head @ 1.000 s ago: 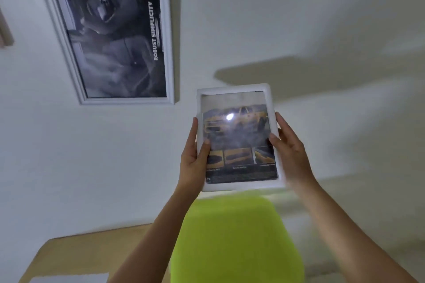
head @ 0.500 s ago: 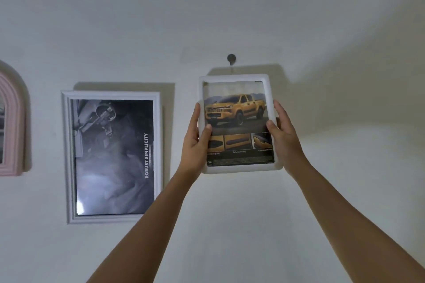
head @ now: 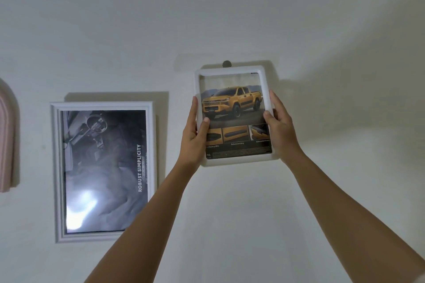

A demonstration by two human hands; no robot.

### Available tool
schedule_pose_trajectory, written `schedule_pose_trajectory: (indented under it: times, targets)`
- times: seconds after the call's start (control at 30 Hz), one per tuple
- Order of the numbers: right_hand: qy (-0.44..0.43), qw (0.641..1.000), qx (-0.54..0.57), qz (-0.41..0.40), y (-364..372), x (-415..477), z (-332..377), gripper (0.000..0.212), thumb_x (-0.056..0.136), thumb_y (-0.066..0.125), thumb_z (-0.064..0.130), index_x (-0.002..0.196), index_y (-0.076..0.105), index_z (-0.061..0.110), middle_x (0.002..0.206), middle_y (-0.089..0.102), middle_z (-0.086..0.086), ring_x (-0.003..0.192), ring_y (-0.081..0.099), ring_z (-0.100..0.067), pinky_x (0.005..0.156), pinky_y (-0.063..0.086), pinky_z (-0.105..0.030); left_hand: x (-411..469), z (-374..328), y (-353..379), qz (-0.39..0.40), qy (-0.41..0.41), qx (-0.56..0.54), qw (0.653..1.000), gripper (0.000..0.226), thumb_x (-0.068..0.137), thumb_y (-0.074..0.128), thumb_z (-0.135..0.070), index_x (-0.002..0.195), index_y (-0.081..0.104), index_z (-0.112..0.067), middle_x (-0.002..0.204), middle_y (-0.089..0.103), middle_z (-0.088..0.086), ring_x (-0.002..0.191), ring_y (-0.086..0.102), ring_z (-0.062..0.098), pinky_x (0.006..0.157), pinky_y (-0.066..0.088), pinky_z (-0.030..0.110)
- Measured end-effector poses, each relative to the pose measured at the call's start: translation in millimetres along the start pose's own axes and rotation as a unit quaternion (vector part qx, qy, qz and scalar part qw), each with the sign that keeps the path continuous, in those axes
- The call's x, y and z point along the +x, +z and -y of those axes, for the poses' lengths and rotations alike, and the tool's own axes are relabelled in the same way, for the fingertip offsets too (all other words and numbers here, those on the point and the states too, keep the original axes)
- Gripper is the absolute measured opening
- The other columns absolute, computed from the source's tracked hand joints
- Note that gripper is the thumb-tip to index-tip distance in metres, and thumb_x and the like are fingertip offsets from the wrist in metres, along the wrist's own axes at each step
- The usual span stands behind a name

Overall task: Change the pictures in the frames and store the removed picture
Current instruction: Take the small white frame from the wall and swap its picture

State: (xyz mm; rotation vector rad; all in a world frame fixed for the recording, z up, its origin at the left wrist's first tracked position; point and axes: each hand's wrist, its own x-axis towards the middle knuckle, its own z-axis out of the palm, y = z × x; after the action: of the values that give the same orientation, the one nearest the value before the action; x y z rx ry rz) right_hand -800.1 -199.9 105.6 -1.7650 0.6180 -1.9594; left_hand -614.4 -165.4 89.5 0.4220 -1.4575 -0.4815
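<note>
Pressed to the wall with its top rim right under the wall hook [head: 227,63]: white frame [head: 248,69] carrying the yellow pickup picture [head: 232,108]. Left grip [head: 193,135] and right grip [head: 281,131] clasping its two side edges, thumbs on the front.

Likely the hanging step: keep level, lift a touch, feel for the catch on the hook, then loosen one side at a time.

Hidden: frame's back, hanger, fingers behind. Cut off far left of the hook: pink arched item [head: 7,138].

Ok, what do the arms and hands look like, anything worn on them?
Both forearms are bare as far as the view shows, no sleeves. The left hand and right hand carry no gloves, rings, watch or bracelet.
</note>
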Motion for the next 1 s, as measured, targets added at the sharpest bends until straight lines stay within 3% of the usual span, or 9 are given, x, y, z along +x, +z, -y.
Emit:
schedule_pose_trajectory:
  times: [0.07,0.17,0.3,0.43,0.57,0.7,0.83,0.93,1.0]
  targets:
    - [0.004,1.000,0.001,0.002,2.2,-1.3,-1.8,0.049,0.099,0.036,0.012,0.145,0.029,0.028,0.146,0.038,0.002,0.127,0.045,-0.017,0.097,0.048,-0.033,-0.8,1.2,-3.4,0.002,-0.004,0.004,1.000,0.053,0.100,0.035,-0.015,0.138,0.014,-0.045,0.140,0.045,0.009,0.103,0.063,0.018,0.069,0.055,0.022]
    - [0.009,1.000,0.012,0.002,5.9,-3.3,-3.2,0.049,0.099,0.036,0.009,0.145,0.029,0.026,0.144,0.039,0.002,0.121,0.047,-0.013,0.083,0.051,-0.016,1.4,0.2,-8.0,0.013,-0.006,0.023,1.000,0.054,0.100,0.035,-0.015,0.142,0.013,-0.042,0.140,0.045,0.010,0.101,0.064,0.017,0.070,0.056,0.022]
    - [0.026,1.000,0.012,-0.009,4.6,-1.3,-8.4,0.049,0.099,0.037,0.011,0.144,0.030,0.029,0.145,0.040,-0.001,0.127,0.045,-0.020,0.102,0.045,-0.040,3.9,-1.0,-9.7,0.032,-0.027,0.056,0.998,0.057,0.100,0.036,-0.016,0.144,0.010,-0.041,0.133,0.051,0.014,0.091,0.067,0.013,0.072,0.057,0.025]
    - [0.039,0.999,0.017,-0.014,-4.7,-1.8,-11.1,0.049,0.099,0.036,0.010,0.144,0.029,0.029,0.138,0.045,0.001,0.116,0.053,-0.014,0.088,0.052,-0.024,7.1,0.1,-4.9,0.065,-0.043,0.061,0.995,0.061,0.100,0.037,-0.016,0.145,0.006,-0.041,0.132,0.052,0.011,0.097,0.066,0.019,0.078,0.057,0.032]
    - [0.040,0.999,-0.019,-0.007,-7.8,-2.7,-14.4,0.050,0.100,0.035,0.014,0.145,0.024,0.034,0.147,0.037,0.002,0.128,0.044,-0.018,0.103,0.043,-0.037,7.9,2.8,-0.6,0.072,-0.038,0.068,0.994,0.060,0.100,0.036,-0.016,0.145,0.004,-0.041,0.139,0.045,0.011,0.106,0.062,0.024,0.079,0.057,0.029]
    - [0.034,0.998,-0.048,-0.001,-7.3,-2.4,-12.7,0.053,0.101,0.033,0.013,0.147,0.018,0.033,0.151,0.029,0.005,0.130,0.040,-0.014,0.103,0.041,-0.027,8.3,4.0,-0.3,0.084,-0.044,0.067,0.993,0.061,0.101,0.034,-0.016,0.145,-0.001,-0.040,0.142,0.042,0.010,0.112,0.059,0.028,0.083,0.056,0.030]
    - [0.037,0.996,-0.078,0.003,-11.2,-0.4,-9.0,0.053,0.101,0.032,0.011,0.147,0.017,0.032,0.152,0.024,0.010,0.126,0.036,-0.005,0.088,0.037,-0.003,7.9,0.9,3.4,0.095,-0.059,0.070,0.991,0.063,0.101,0.033,-0.015,0.145,-0.002,-0.041,0.142,0.041,0.010,0.111,0.059,0.027,0.081,0.056,0.028]
    - [0.038,0.996,-0.079,-0.004,-13.1,-0.2,-11.5,0.053,0.101,0.034,0.012,0.147,0.018,0.034,0.153,0.025,0.007,0.134,0.035,-0.014,0.107,0.036,-0.026,7.2,-0.1,5.7,0.089,-0.064,0.081,0.991,0.062,0.101,0.033,-0.015,0.145,-0.002,-0.041,0.139,0.044,0.009,0.106,0.062,0.024,0.079,0.057,0.030]
    - [0.042,0.996,-0.079,-0.007,-13.5,-2.4,-13.5,0.054,0.100,0.037,0.012,0.146,0.019,0.033,0.151,0.030,0.003,0.133,0.039,-0.018,0.109,0.037,-0.039,7.8,1.6,5.1,0.084,-0.068,0.107,0.988,0.062,0.101,0.033,-0.018,0.144,-0.003,-0.044,0.140,0.043,0.009,0.108,0.061,0.026,0.085,0.055,0.038]
